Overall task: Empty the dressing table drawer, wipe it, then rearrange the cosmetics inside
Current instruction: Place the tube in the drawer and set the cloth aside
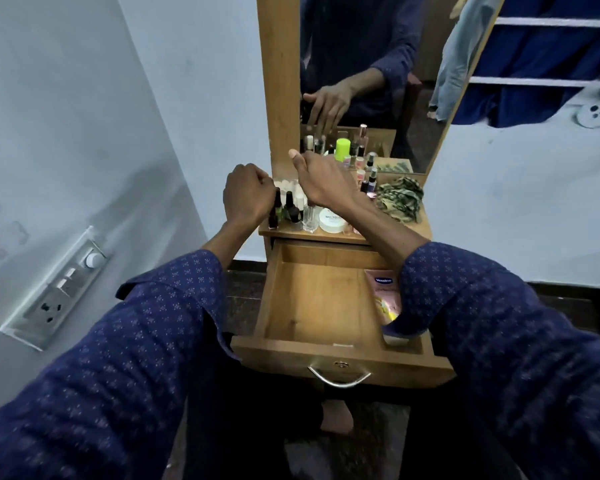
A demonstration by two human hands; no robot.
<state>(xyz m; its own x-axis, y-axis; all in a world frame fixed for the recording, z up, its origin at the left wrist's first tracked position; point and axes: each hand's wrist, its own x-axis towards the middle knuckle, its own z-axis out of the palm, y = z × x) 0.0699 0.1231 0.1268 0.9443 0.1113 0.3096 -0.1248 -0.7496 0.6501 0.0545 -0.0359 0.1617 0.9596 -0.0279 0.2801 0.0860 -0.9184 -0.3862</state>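
The wooden drawer (312, 306) is pulled out below the dressing table top (284, 233). A pink Vaseline tube (383, 284) and a yellow item (387, 310) lie at its right side, partly under my right sleeve. Several cosmetics crowd the table top: dark nail polish bottles (293, 211), a clear glass bottle (310, 218), a white round jar (331, 220) and a neon green bottle (343, 148). My left hand (248, 197) is curled at the cap of a dark nail polish bottle (274, 211). My right hand (323, 180) reaches over the bottles, thumb out, its fingertips hidden.
A green patterned cloth (400, 199) lies crumpled on the right of the table top. The mirror (361, 64) behind shows a hand with straight fingers over the bottles. A switch panel (59, 289) is on the left wall. My legs are below the drawer handle (340, 375).
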